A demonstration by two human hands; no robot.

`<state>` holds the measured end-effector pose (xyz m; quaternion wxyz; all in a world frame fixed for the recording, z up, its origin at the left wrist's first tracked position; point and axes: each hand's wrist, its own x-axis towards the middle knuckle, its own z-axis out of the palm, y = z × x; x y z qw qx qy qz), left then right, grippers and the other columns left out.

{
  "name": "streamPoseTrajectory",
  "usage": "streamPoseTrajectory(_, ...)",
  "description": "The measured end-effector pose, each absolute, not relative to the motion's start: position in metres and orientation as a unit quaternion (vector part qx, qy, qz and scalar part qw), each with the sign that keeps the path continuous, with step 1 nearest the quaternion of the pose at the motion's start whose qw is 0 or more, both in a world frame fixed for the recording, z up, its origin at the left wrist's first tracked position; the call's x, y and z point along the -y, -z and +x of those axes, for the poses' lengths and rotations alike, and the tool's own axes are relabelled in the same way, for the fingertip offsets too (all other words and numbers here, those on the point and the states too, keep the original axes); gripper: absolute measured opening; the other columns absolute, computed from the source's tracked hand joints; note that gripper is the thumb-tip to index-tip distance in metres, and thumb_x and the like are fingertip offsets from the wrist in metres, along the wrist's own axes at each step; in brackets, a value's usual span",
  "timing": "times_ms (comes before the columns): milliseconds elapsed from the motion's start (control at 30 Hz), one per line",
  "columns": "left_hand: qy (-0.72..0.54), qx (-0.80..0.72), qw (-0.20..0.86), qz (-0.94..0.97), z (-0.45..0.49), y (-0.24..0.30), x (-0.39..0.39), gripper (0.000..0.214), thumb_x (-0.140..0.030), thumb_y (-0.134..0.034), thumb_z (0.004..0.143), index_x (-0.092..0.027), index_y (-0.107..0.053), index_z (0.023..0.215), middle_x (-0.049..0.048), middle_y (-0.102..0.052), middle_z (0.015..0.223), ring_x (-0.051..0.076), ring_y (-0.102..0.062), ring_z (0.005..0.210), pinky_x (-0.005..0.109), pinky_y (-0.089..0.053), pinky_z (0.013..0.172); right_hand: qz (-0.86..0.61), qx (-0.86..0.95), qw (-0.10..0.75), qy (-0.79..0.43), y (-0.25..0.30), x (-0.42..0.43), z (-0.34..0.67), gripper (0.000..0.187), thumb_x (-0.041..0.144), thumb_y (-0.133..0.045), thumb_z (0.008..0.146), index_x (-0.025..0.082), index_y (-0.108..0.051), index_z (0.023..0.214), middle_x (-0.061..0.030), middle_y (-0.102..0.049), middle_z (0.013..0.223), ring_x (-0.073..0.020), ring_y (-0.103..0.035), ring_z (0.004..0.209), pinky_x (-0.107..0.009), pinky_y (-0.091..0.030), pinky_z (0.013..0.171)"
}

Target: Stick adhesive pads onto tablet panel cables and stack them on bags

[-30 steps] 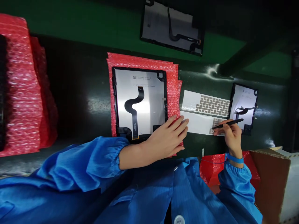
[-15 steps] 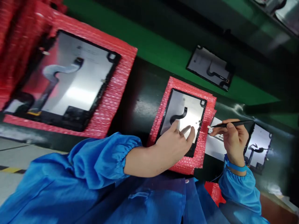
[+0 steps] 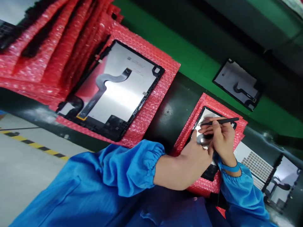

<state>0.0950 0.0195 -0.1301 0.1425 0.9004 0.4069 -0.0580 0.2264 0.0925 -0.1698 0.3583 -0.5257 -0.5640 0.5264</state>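
Note:
My right hand (image 3: pixel 223 138) pinches black tweezers (image 3: pixel 224 120), with their tips over the upper left edge of a tablet-sized screen panel (image 3: pixel 209 175). This panel lies back side up on red bubble wrap (image 3: pixel 214 102). My left hand (image 3: pixel 189 160) rests over the panel's lower left part. Its index finger stretches towards the edge near the tweezer tips, and the other fingers are apart and partly hidden. Both hands cover much of the panel and its dark curved ribbon cable. Whatever the tips may hold is too small to make out.
Left, another panel (image 3: pixel 123 91) with a grey ribbon cable lies on bubble wrap beside a stack of red bubble-wrap bags (image 3: pixel 78 41). Further panels lie at the back (image 3: pixel 236 83) and right (image 3: pixel 282 181). A white sheet of small stickers (image 3: pixel 258 165) is right of my right hand.
My right hand has moved left with the tweezers, from beside the sticker sheet to over the panel's upper left edge. My left index finger now reaches that edge. The view has shifted left.

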Motion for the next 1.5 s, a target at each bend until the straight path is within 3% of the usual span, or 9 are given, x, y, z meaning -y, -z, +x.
streamPoseTrajectory(400,0.051,-0.415,0.135,0.898,0.087,0.126,-0.035,0.037,-0.016,-0.065,0.095,-0.008,-0.075,0.130,0.0187,-0.083,0.108,0.035,-0.078,0.097,0.059,-0.048,0.110,-0.536,0.570,0.338,-0.524,0.171,-0.092,0.228,0.030,0.052,-0.065,0.105,0.023,-0.071,0.110,-0.0032,-0.082,0.086,-0.0183,-0.081,0.068,-0.029,-0.068,0.059)
streamPoseTrajectory(567,0.028,-0.401,0.220,0.889,0.081,0.131,-0.047,0.027,-0.015,-0.065,0.098,-0.012,-0.078,0.121,0.0135,-0.083,0.093,0.030,-0.078,0.089,0.058,-0.045,0.113,-0.524,0.569,0.340,-0.535,0.172,-0.092,0.227,0.031,0.053,-0.065,0.105,0.023,-0.068,0.110,-0.0026,-0.081,0.087,-0.0173,-0.079,0.065,-0.029,-0.068,0.059)
streamPoseTrajectory(800,0.041,-0.383,0.212,0.898,0.072,0.127,-0.052,0.040,-0.024,-0.074,0.092,-0.010,-0.073,0.129,0.0191,-0.081,0.119,0.035,-0.075,0.114,0.056,-0.044,0.115,-0.530,0.554,0.335,-0.548,0.173,-0.094,0.226,0.030,0.053,-0.066,0.103,0.023,-0.067,0.107,-0.0011,-0.078,0.079,-0.0180,-0.079,0.062,-0.030,-0.068,0.058)
streamPoseTrajectory(933,0.006,-0.386,0.209,0.899,0.069,0.125,-0.051,0.042,-0.033,-0.075,0.094,-0.012,-0.072,0.130,0.0176,-0.080,0.121,0.033,-0.075,0.112,0.055,-0.042,0.116,-0.527,0.531,0.358,-0.558,0.176,-0.098,0.223,0.031,0.055,-0.065,0.103,0.024,-0.065,0.104,0.0003,-0.078,0.075,-0.0168,-0.077,0.058,-0.027,-0.065,0.052)
streamPoseTrajectory(1067,-0.018,-0.379,0.206,0.902,0.068,0.121,-0.050,0.035,-0.035,-0.070,0.099,-0.010,-0.073,0.123,0.0166,-0.082,0.108,0.031,-0.076,0.108,0.049,-0.049,0.108,-0.509,0.518,0.393,-0.564,0.172,-0.099,0.229,0.032,0.056,-0.065,0.102,0.024,-0.064,0.103,0.0004,-0.078,0.073,-0.0186,-0.079,0.059,-0.027,-0.064,0.051)
streamPoseTrajectory(1133,-0.019,-0.428,0.215,0.878,0.064,0.119,-0.048,0.028,-0.035,-0.058,0.106,-0.013,-0.073,0.114,0.0131,-0.082,0.099,0.028,-0.078,0.097,0.042,-0.055,0.093,-0.502,0.509,0.426,-0.554,0.167,-0.093,0.242,0.029,0.054,-0.066,0.102,0.025,-0.065,0.104,0.0004,-0.079,0.072,-0.0196,-0.079,0.058,-0.029,-0.065,0.051)
streamPoseTrajectory(1233,-0.008,-0.603,0.230,0.764,0.050,0.122,-0.045,0.035,-0.037,-0.044,0.113,-0.015,-0.071,0.112,0.0118,-0.080,0.093,0.028,-0.078,0.080,0.037,-0.054,0.071,-0.508,0.502,0.470,-0.518,0.163,-0.076,0.271,0.024,0.049,-0.067,0.104,0.026,-0.067,0.105,-0.0003,-0.081,0.074,-0.0208,-0.079,0.057,-0.032,-0.066,0.053)
streamPoseTrajectory(1333,-0.043,-0.680,0.265,0.682,0.036,0.135,-0.045,0.031,-0.034,-0.044,0.112,-0.015,-0.069,0.115,0.0120,-0.080,0.100,0.028,-0.077,0.086,0.037,-0.052,0.073,-0.529,0.490,0.495,-0.485,0.169,-0.055,0.299,0.023,0.046,-0.068,0.104,0.023,-0.067,0.104,-0.0021,-0.083,0.077,-0.0230,-0.081,0.060,-0.035,-0.068,0.057)
streamPoseTrajectory(1500,-0.126,-0.650,0.301,0.686,0.035,0.155,-0.049,0.021,-0.022,-0.044,0.109,-0.019,-0.063,0.100,0.0066,-0.075,0.095,0.022,-0.072,0.086,0.033,-0.051,0.078,-0.541,0.462,0.515,-0.479,0.189,-0.038,0.317,0.027,0.049,-0.069,0.103,0.022,-0.065,0.107,-0.0049,-0.084,0.081,-0.0256,-0.084,0.068,-0.037,-0.069,0.064)
